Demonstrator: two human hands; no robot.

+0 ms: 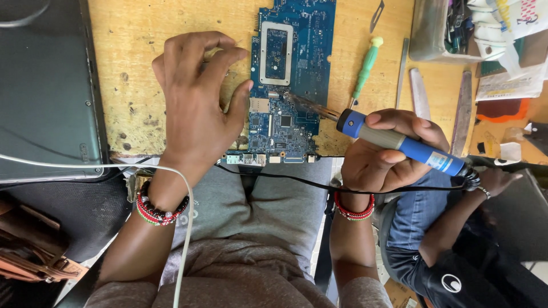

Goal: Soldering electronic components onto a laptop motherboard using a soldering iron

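Observation:
A blue circuit board point(294, 57) lies on a worn wooden bench point(131, 68), its connector edge toward me. My left hand point(197, 102) rests on the bench beside the board, fingers spread, thumb touching the board's left edge. My right hand point(388, 151) grips a blue-handled soldering iron point(399, 142). The iron's metal tip point(297, 101) touches the middle of the board, just below the framed chip socket.
A grey laptop shell point(45, 91) lies at the left. A green screwdriver point(365, 65), metal spudgers point(419, 94) and a blade point(377, 14) sit right of the board. A clear tub point(434, 28) holds tools. Another person's arm point(456, 222) is at lower right. A black cable point(297, 181) crosses my lap.

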